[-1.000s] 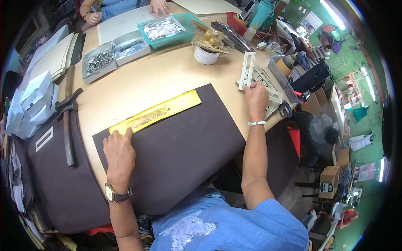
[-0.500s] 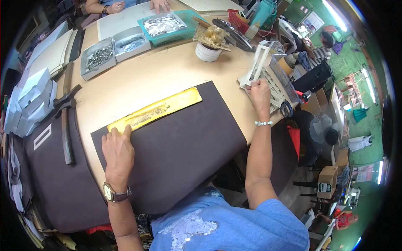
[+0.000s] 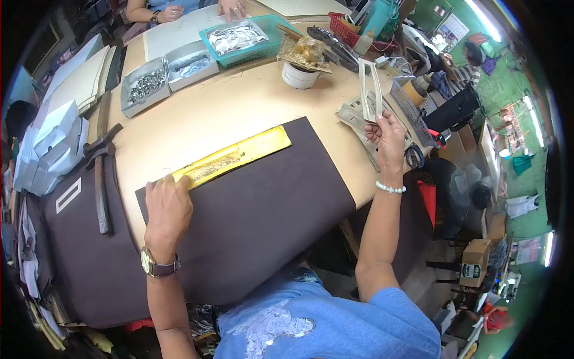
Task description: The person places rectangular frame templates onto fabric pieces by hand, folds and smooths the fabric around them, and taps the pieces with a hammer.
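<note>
My left hand rests on the left end of a yellow strip, its fingers closed on the edge. The strip has a slot with brown stains and lies along the top edge of a dark sheet. My right hand pinches the lower end of a pale rectangular frame, raised above a pile of similar pale pieces. Another pale frame outline lies on the dark material at the left.
Hammers lie at the left beside white boxes. Behind are a tray of metal parts, a teal basket, a white pot and a mesh basket. Another person's hand is at the far edge.
My right hand has moved right and turned, lifting the pale frame off the pile. My left hand stays at the yellow strip's end, its fingers now more bent.
</note>
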### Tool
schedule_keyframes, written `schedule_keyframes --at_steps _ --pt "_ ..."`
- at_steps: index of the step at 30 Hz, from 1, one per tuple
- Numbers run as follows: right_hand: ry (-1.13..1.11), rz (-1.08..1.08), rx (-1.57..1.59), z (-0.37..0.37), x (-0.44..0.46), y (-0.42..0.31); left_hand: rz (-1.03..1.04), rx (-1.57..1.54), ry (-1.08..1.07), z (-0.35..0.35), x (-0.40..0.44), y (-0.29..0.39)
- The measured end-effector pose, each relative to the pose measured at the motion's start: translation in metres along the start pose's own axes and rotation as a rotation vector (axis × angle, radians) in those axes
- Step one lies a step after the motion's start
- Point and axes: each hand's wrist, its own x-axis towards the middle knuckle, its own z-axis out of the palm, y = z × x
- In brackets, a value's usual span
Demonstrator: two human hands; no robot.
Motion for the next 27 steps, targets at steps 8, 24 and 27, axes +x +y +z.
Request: schedule_keyframes --at_steps 8,24,27 --pt "-0.296 0.092 0.241 0.016 -0.064 -0.004 0.038 -1.36 -0.14 -0.017 0.039 0.109" --pt "-0.622 0.236 0.229 0.002 -0.103 0.0 -0.058 -2.724 -0.702 0.0 0.067 0.148" --pt "-0.633 0.287 0.209 0.001 -0.107 -0.006 -0.02 -2.739 -0.618 0.003 0.063 0.134"
